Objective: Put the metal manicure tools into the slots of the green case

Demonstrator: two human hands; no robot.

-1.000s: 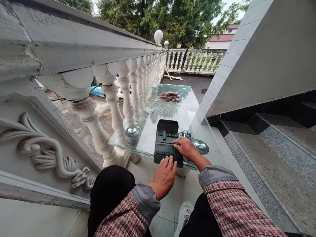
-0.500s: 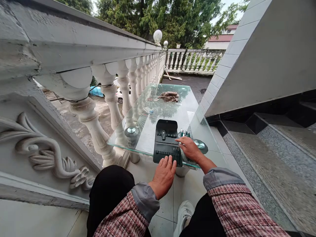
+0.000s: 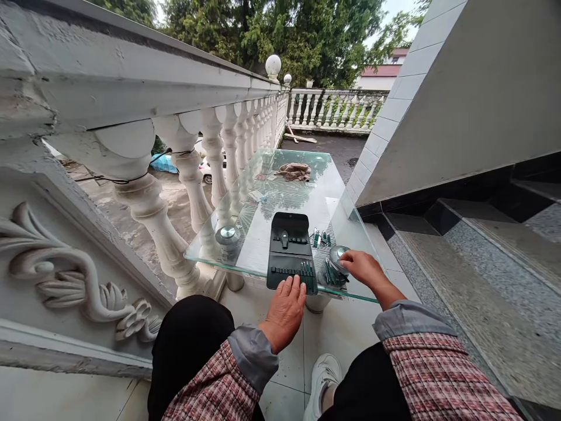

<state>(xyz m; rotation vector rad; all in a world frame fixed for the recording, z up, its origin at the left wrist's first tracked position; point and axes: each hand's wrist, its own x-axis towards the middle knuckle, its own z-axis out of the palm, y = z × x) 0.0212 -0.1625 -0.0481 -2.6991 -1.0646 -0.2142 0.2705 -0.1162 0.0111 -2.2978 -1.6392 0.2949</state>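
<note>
An open black tool case (image 3: 290,249) lies at the near edge of a glass table (image 3: 263,234). A few green-handled tools sit in its near row, at the right end. My left hand (image 3: 283,311) rests with fingers flat on the case's near edge. Loose green-handled tools (image 3: 326,270) lie on the glass right of the case. My right hand (image 3: 364,266) hovers over them with fingers curled down; what it grips, if anything, is hidden. More small green tools (image 3: 321,238) lie a bit farther back.
A brown rag (image 3: 295,171) and a small pale packet (image 3: 258,196) lie farther along the glass. A white stone balustrade (image 3: 188,169) runs along the left. Dark stone steps (image 3: 473,234) and a tiled wall rise on the right. My white shoe (image 3: 322,377) is under the table.
My right hand has left the case's near row and moved right to the loose tools on the glass. A few green tools now sit in that row. The left hand stays put.
</note>
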